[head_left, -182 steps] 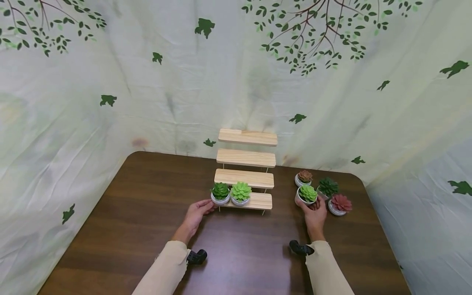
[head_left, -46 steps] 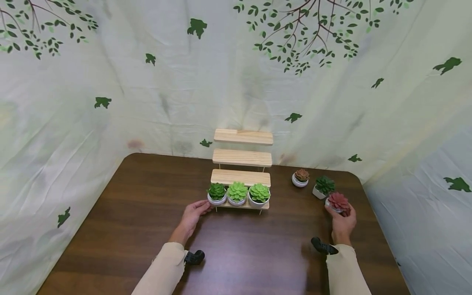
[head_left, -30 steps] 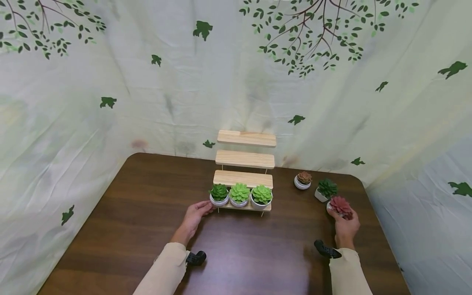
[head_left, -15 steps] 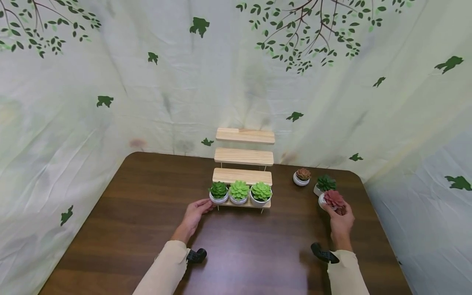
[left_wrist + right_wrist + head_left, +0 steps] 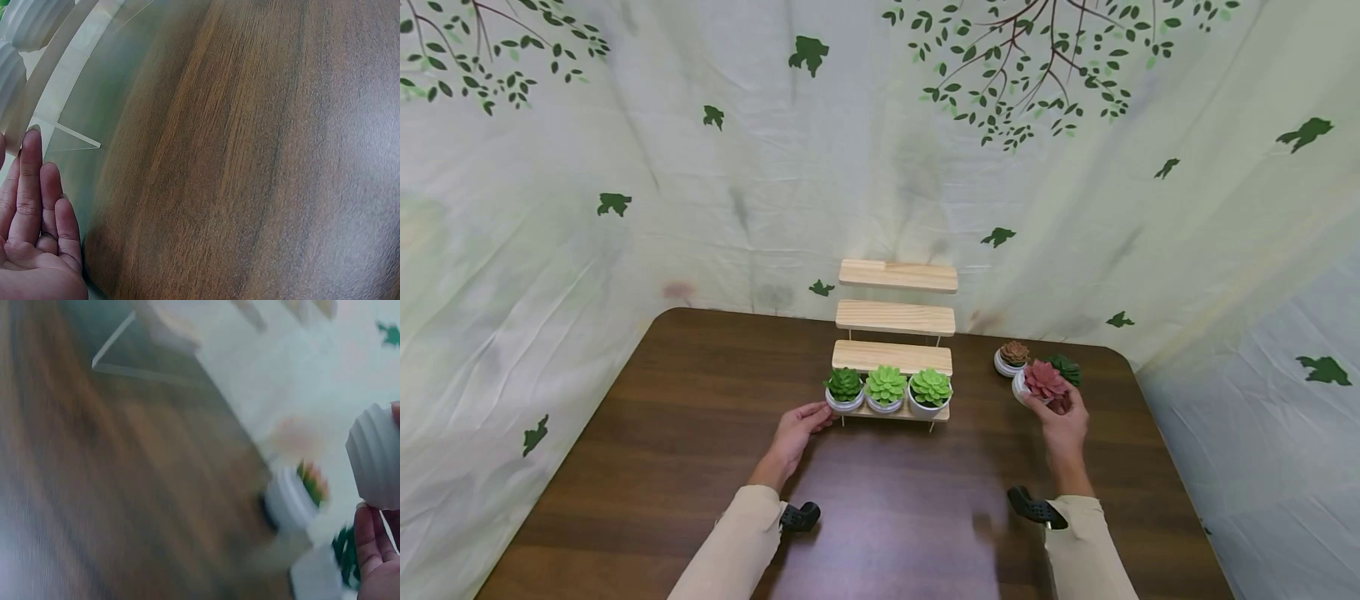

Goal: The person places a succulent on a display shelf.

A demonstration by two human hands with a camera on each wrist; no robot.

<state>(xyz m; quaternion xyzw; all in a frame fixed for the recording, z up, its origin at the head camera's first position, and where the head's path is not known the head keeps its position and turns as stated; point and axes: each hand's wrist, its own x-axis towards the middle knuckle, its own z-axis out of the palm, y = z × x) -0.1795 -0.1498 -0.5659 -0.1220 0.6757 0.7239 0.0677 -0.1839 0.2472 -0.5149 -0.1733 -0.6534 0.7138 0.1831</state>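
Note:
My right hand (image 5: 1063,425) holds a red succulent in a white pot (image 5: 1043,380), raised above the table. In the right wrist view my fingers (image 5: 369,540) grip the ribbed white pot (image 5: 375,456). At the left end of the tiered wooden shelf (image 5: 891,357), my left hand (image 5: 793,433) touches the lowest step beside a dark green succulent (image 5: 844,386). Its fingers (image 5: 28,194) lie straight in the left wrist view, tips at the step's edge. On that same step stand a light green succulent (image 5: 886,385) and another bright green succulent (image 5: 930,389), both in white pots.
Behind the held pot, a brown succulent (image 5: 1013,357) and a dark green succulent (image 5: 1066,369) stand on the dark wooden table (image 5: 737,358). A leaf-printed cloth (image 5: 737,167) hangs behind the table. The shelf has clear legs (image 5: 112,340).
A third green succulent has come onto the lowest step from the right-hand group. My right hand has since lifted the red succulent and carried it leftward. My left hand stays at the shelf.

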